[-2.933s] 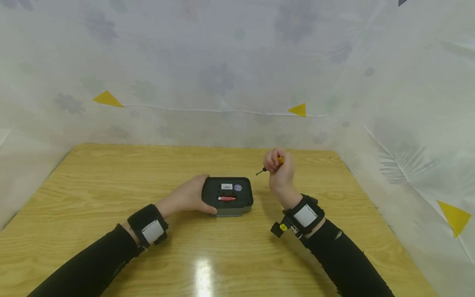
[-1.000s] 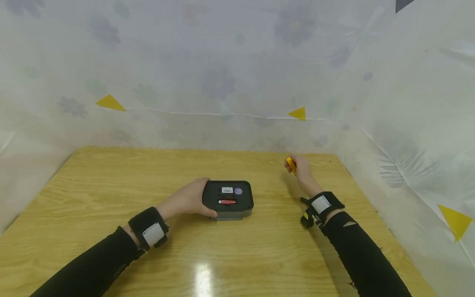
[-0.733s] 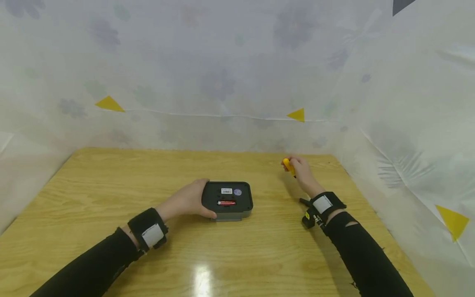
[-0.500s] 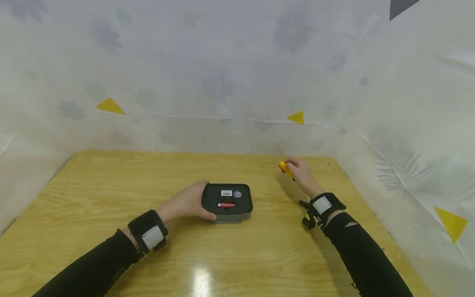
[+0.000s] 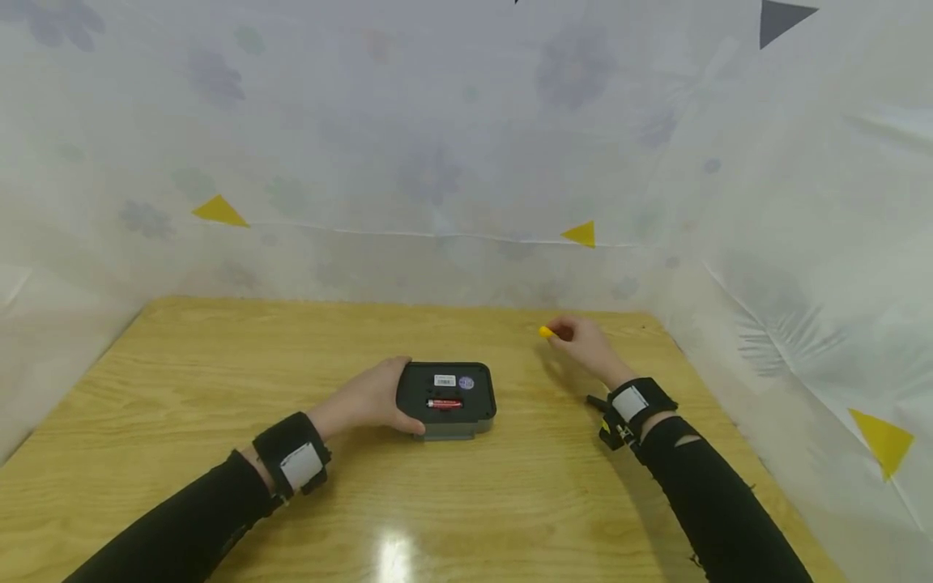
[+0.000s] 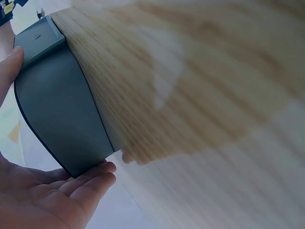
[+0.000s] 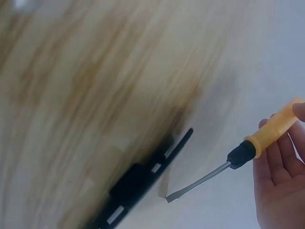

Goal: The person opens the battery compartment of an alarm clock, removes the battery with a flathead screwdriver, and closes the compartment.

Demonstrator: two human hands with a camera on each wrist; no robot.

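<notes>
My left hand [image 5: 372, 397] grips the left end of a dark grey box-shaped device [image 5: 481, 397] on the table, thumb on the near side and fingers on the far side. A red battery [image 5: 445, 403] sits in its upward face, below a white label and a round purple sticker. In the left wrist view, the thumb and fingers press opposite sides of the device's smooth wall [image 6: 57, 100]. Off to the right, my right hand [image 5: 586, 348] holds a flat-blade screwdriver [image 7: 271, 133] by its yellow handle. The head view shows only the handle end; the right wrist view shows the metal blade.
The wooden table [image 5: 437, 510] reaches to pale flowered sheeting [image 5: 408, 162] behind and on both sides. Yellow triangles [image 5: 581, 234] mark the sheeting. A black bar [image 7: 143, 181] crosses the lower part of the right wrist view. Both wrists carry black straps [image 5: 291, 453].
My right hand has moved right, away from the device. The screwdriver has turned in its fingers: its blade pointed at the device earlier, and now its yellow handle end points left. My left hand stays put.
</notes>
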